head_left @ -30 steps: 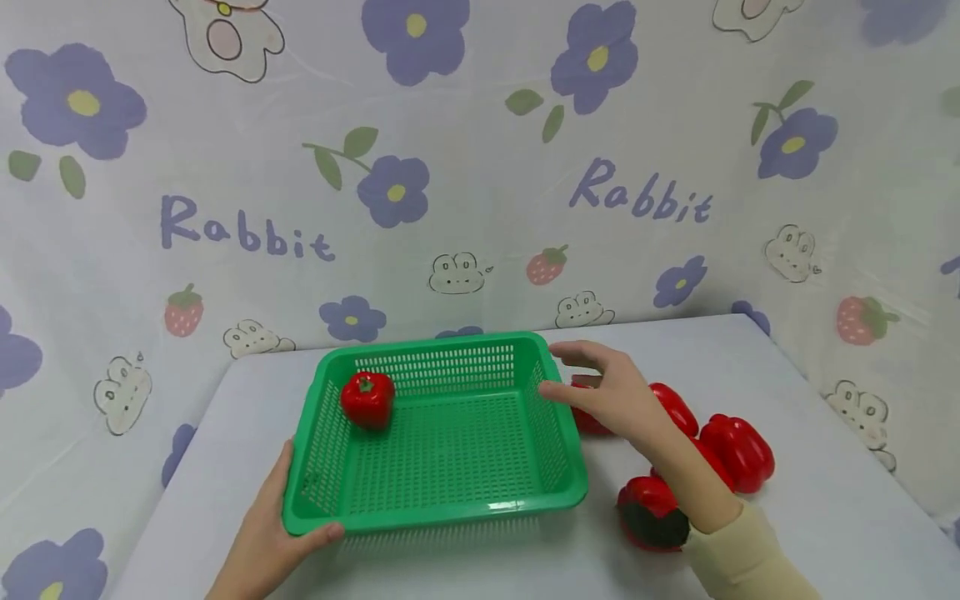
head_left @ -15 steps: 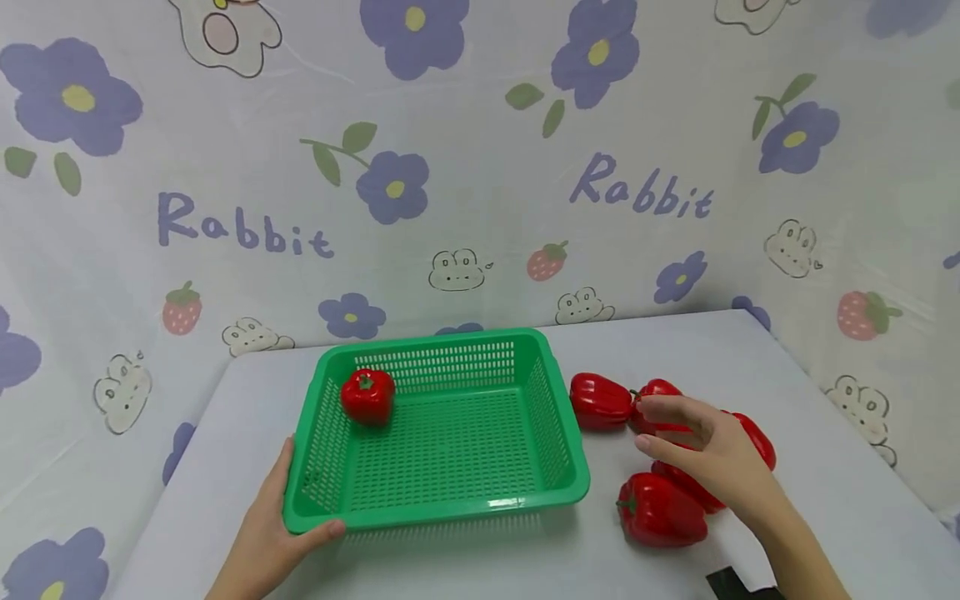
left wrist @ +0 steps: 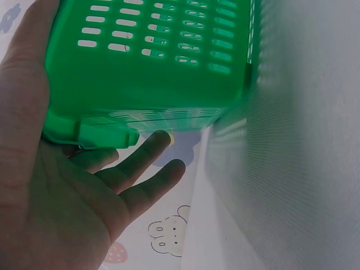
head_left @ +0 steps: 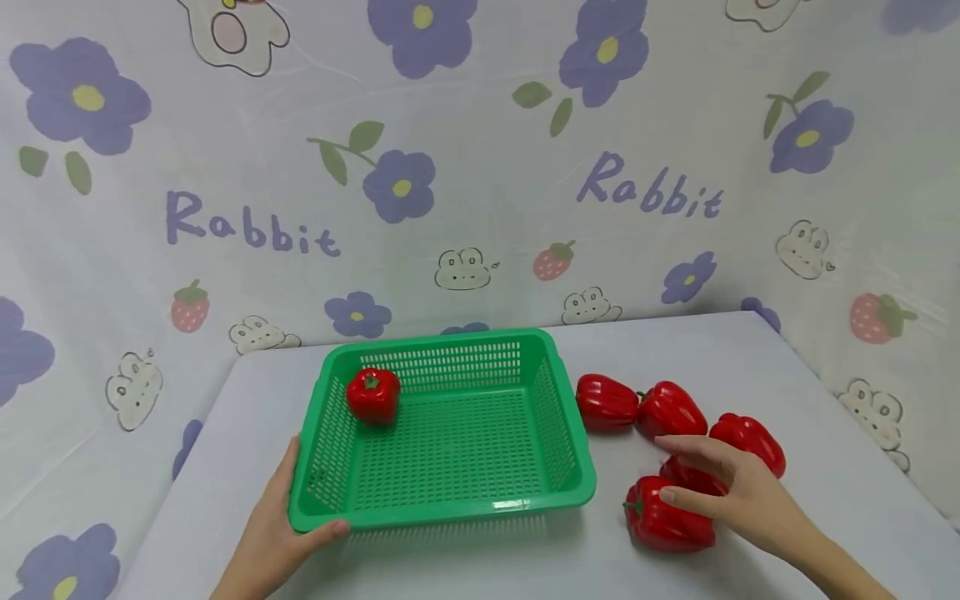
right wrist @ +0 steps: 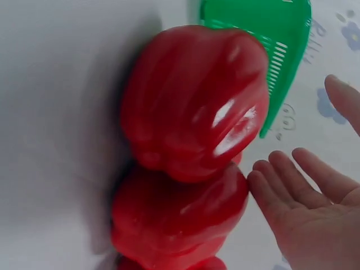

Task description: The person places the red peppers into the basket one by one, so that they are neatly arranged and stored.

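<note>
A green plastic basket [head_left: 450, 450] sits on the table with one red bell pepper [head_left: 373, 397] in its back left part. At its near left corner my left hand [head_left: 273, 525] holds the rim, thumb along the front and fingers by the left side. In the left wrist view several fingers [left wrist: 152, 188] extend past the basket wall. My right hand [head_left: 750, 492] hovers with spread fingers over the nearest bell pepper [head_left: 670, 521] and partly hides another bell pepper [head_left: 690, 473] behind it. The right wrist view shows these fingertips beside the peppers, with nothing in the palm.
Right of the basket lie more red bell peppers: one pepper [head_left: 606, 402] by its wall, a second pepper [head_left: 670, 408] beside that, and a third pepper [head_left: 750, 442] farther right. A patterned cloth [head_left: 480, 208] hangs behind the white table [head_left: 525, 567].
My right hand has moved from the basket's right rim, rightward and toward me, to above the near peppers. My left hand stays at the basket's corner.
</note>
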A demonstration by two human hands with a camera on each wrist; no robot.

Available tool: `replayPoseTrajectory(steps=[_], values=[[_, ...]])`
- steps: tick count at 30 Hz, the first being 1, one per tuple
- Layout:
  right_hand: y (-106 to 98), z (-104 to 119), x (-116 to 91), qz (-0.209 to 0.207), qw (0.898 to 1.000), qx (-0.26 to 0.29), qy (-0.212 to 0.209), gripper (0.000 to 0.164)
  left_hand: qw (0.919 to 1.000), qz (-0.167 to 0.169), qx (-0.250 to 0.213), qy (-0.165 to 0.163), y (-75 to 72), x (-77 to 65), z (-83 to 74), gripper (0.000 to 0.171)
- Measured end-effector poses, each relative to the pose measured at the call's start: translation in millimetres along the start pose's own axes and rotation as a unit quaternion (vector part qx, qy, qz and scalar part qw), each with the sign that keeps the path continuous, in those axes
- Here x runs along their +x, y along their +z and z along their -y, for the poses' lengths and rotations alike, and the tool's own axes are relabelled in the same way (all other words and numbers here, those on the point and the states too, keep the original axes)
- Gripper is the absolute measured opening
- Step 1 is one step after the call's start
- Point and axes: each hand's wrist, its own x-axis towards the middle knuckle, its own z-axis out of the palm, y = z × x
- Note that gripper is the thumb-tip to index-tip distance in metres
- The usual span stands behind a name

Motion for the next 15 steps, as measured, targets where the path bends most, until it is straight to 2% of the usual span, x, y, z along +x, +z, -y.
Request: replayPoseTrajectory(steps=[5,15], values=[[-0.2,0.0,0.2,0.038,0.999,0.019,0.006,0.070,1.0000,-0.005,0.002,0.002,0.2,0.0,1.1,0.124],[5.2,-6.9,4.4,0.104,0.993,0.059,0.003,0.071,0.9999,-0.005,-0.006,-0.006,3.2,-1.6,0.7,0.124]])
